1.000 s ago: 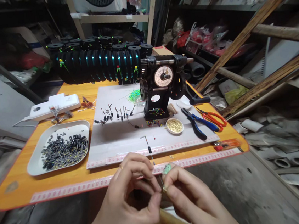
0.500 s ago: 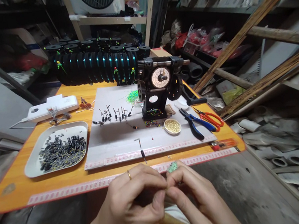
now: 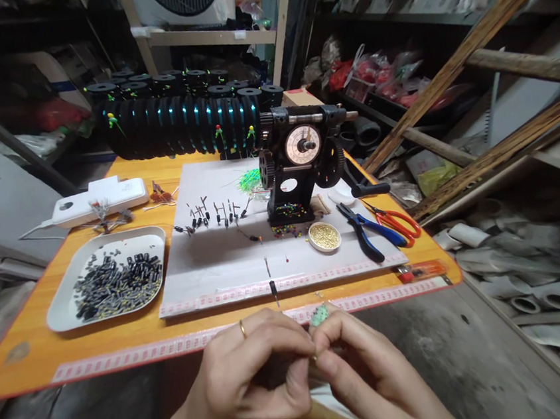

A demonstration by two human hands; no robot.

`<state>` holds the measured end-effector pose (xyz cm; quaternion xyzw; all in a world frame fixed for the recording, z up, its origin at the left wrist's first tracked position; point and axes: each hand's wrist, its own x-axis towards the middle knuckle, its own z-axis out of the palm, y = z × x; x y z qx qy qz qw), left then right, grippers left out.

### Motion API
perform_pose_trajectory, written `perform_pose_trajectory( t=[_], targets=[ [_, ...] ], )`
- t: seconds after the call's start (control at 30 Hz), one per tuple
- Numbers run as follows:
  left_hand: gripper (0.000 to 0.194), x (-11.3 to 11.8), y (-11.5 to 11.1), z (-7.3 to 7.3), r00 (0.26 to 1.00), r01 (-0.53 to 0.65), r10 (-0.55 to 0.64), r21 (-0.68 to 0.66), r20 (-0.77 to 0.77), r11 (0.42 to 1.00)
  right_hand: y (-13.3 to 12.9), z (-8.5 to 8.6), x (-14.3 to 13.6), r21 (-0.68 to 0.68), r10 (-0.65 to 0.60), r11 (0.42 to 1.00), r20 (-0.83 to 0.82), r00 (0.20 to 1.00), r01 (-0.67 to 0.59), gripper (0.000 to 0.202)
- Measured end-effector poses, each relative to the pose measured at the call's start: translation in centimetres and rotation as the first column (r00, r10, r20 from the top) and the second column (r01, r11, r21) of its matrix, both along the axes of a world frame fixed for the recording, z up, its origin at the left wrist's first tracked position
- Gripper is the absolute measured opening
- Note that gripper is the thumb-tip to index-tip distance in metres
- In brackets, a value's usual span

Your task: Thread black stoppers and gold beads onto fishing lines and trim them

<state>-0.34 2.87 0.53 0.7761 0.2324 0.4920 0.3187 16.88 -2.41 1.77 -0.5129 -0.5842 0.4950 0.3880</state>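
My left hand [image 3: 257, 372], with a gold ring, and my right hand [image 3: 366, 367] meet in front of the table edge. Thumbs and forefingers of both are pinched together. A tiny yellowish speck [image 3: 314, 359] shows between the fingertips; its kind is too small to make out. A piece of green speckled wrap [image 3: 318, 315] sits at my right forefinger. Just beyond my hands, a small black cylinder with thin metal ends [image 3: 273, 290] hangs or lies over the board's front edge; I cannot tell which. A small red bead [image 3: 287, 259] lies on the board nearby.
A black winding machine [image 3: 288, 168] carrying several spools [image 3: 176, 127] stands on the white board [image 3: 206, 264]. Around it are a dish of gold beads [image 3: 323, 237], blue-handled pliers [image 3: 362, 231], orange-handled scissors [image 3: 396, 220], a tray [image 3: 55, 313] of black parts, and a power bank [image 3: 99, 200].
Both hands stay pinched together, with small finger shifts. The small black cylinder has swung slightly right, and the thin piece above it now stands straighter.
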Motion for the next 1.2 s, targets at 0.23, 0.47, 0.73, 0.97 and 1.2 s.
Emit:
perform_pose_trajectory(
  t=[0.23, 0.47, 0.73, 0.97, 1.2],
  targets=[
    [0.029, 0.1, -0.4, -0.2, 0.997, 0.022, -0.012, -0.146, 0.072, 0.989, -0.1, -0.5, 0.2, 0.174, -0.016, 0.985, 0.138, 0.99, -0.009, 0.016],
    [0.025, 0.6, -0.8, -0.8, 0.988, 0.022, 0.018, -0.25, 0.156, 0.968, -0.2, -1.5, 0.3, 0.435, -0.101, 0.9, 0.286, 0.953, -0.035, 0.014],
    [0.026, -0.1, -0.1, -0.8, 0.996, -0.024, 0.024, 0.002, -0.087, 1.0, 0.0, -1.8, 0.3, 0.442, -0.065, 0.89, 0.362, 0.93, -0.11, 0.014],
    [0.019, -0.9, 0.8, 1.2, 0.938, 0.079, -0.042, 0.096, -0.345, 0.992, 0.4, -0.6, 0.1, 0.086, 0.094, 0.991, 0.111, 0.989, -0.104, 0.016],
    [0.018, -0.6, 1.0, 2.0, 0.907, 0.086, 0.002, 0.191, -0.421, 0.978, 1.1, -1.4, -0.3, -0.211, 0.043, 0.972, -0.285, 0.958, -0.106, 0.038]
  ],
)
